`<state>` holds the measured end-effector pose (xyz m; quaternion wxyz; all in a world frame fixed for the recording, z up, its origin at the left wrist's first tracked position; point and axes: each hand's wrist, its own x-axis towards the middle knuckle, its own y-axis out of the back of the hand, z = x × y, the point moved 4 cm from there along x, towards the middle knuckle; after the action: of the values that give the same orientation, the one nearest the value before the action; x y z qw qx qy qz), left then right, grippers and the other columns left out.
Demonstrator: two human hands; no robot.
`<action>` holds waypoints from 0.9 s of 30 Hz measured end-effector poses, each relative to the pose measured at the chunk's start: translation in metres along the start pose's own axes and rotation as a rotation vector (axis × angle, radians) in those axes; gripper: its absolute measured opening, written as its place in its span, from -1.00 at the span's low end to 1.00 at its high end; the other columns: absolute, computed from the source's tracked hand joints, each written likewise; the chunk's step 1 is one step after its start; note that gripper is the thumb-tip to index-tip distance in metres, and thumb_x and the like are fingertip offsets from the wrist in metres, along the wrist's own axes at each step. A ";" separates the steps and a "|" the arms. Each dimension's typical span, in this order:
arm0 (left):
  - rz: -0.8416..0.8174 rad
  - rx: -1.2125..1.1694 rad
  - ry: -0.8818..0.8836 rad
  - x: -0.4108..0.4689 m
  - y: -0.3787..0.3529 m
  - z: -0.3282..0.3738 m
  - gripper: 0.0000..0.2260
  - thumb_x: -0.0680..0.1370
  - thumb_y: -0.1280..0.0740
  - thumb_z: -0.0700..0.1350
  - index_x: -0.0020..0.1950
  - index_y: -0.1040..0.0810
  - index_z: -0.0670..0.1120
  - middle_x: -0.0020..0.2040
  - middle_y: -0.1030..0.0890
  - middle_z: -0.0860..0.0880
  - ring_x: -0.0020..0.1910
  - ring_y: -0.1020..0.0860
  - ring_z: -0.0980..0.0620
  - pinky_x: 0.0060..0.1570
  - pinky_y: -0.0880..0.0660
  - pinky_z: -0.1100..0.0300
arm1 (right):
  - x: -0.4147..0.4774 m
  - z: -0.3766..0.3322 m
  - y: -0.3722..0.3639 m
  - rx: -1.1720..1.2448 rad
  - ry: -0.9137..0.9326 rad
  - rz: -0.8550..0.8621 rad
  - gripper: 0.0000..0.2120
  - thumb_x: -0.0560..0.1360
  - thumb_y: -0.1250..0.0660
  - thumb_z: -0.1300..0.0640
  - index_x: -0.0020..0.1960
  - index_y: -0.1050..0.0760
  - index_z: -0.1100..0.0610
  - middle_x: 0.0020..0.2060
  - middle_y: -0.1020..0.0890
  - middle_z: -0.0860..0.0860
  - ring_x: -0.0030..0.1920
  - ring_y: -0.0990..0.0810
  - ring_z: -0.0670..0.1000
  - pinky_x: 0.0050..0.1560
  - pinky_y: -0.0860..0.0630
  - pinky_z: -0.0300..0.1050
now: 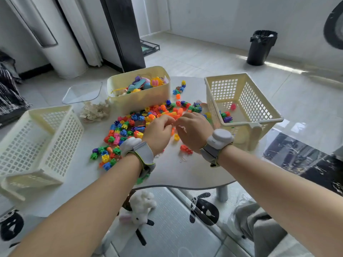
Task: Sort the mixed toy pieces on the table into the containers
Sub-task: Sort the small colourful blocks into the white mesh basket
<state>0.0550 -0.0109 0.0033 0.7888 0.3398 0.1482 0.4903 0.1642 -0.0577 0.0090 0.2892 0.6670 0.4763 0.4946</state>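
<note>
A heap of small coloured toy blocks [130, 125] lies across the middle of the white table [172, 171]. My left hand [157, 130] and my right hand [194, 130] meet over the heap, fingertips together on an orange piece [173, 130] between them. A slatted basket [259, 112] on the right holds a few blocks. At the back a solid cream bin [141, 99] is full of mixed toys. An empty slatted basket [37, 145] stands on the left.
A pile of pale wooden pieces [94, 112] lies beside the cream bin. Loose blocks [179, 89] sit between the bin and the right basket. A plush toy [143, 206] lies on the floor under the table edge. A black waste bin [261, 47] stands far back.
</note>
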 end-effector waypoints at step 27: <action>0.134 0.197 0.214 -0.093 0.048 -0.127 -0.63 0.45 -0.37 -0.27 0.25 -0.51 -0.11 0.21 -0.45 -0.11 0.17 -0.44 -0.06 0.09 -0.23 0.38 | -0.026 -0.060 -0.113 0.133 -0.083 -0.211 -0.75 0.51 -0.30 0.10 0.14 -0.56 0.18 0.03 -0.53 0.18 0.04 -0.50 0.21 -0.06 -0.36 -0.10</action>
<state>-0.0931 -0.0289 -0.0654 0.6969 0.3706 0.2557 0.5582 0.0674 -0.0438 -0.0768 0.3139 0.6508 0.5632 0.4008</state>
